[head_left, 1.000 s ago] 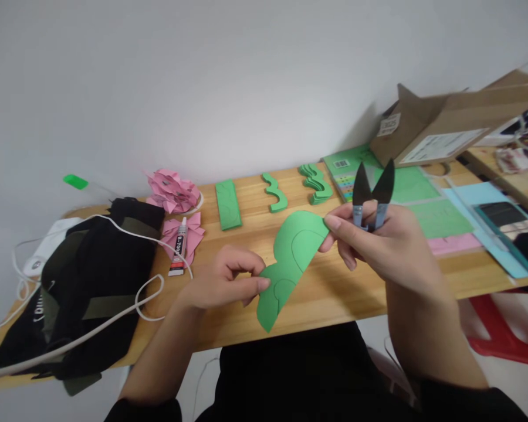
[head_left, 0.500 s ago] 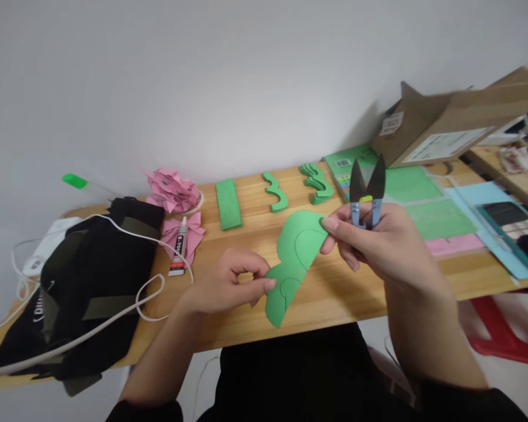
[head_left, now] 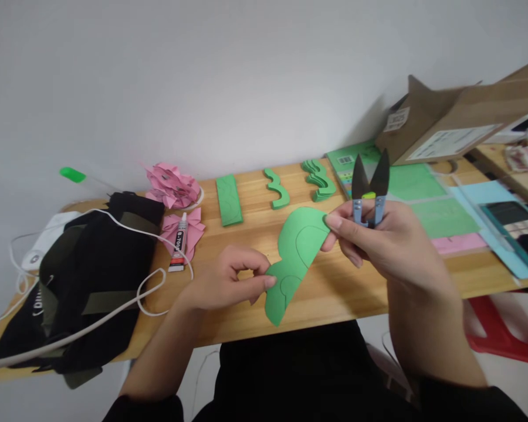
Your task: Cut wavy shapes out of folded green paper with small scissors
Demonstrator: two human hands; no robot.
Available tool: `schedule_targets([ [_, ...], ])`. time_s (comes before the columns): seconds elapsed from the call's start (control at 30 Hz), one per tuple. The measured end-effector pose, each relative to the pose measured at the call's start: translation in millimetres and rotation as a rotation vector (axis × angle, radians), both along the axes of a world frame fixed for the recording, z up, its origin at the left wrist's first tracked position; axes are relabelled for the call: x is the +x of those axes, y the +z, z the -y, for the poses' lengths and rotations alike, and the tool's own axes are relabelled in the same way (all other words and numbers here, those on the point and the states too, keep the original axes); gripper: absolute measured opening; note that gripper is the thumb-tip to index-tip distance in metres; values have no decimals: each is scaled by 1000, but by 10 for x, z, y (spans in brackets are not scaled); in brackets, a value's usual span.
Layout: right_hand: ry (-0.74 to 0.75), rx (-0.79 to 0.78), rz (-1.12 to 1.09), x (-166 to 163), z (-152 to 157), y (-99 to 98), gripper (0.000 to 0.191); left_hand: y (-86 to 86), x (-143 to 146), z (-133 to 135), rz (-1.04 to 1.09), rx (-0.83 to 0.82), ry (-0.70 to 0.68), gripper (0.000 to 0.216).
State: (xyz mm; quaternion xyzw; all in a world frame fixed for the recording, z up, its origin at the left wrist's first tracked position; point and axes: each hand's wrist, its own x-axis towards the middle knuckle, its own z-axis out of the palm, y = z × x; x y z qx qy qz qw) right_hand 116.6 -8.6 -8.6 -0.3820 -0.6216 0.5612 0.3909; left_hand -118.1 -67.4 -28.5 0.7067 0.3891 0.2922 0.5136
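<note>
Between my two hands is a piece of green paper [head_left: 300, 246] with a scalloped outer edge, a straight edge and curved lines drawn on it. My left hand [head_left: 235, 278] pinches its lower left side between thumb and fingers. The upper right corner is pinched by my right hand [head_left: 374, 234]. That same hand also holds thread snips [head_left: 369, 187] with blue handles, their dark blades pointing up and spread apart. Behind the paper lie a green wavy cutout [head_left: 277, 189], a pile of similar cutouts [head_left: 319, 180] and a green rectangle with drawn curves [head_left: 229, 200].
To the left are a black bag [head_left: 101, 275] with a white cable across it, a pink paper flower [head_left: 172, 186] and a glue tube [head_left: 178, 243] on pink paper. At right are a cardboard box [head_left: 449, 120], green sheets [head_left: 440, 217] and a blue sheet [head_left: 479, 193].
The view has shifted very slightly. Both hands keep the same grip on the green paper, and the snips stay spread in my right hand.
</note>
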Motion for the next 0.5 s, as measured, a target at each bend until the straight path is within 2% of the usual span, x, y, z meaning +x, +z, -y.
schedule_targets([
  [0.23,-1,-17,0,-28,-12,15,30,5,-3,-14,26,-22,-12,40],
  [0.37,-13,-54,38,9,-47,-22,28,-53,-36,-64,77,-56,-27,41],
  [0.5,94,-149,55,44,-94,-89,26,-163,-98,-141,204,-180,27,43],
])
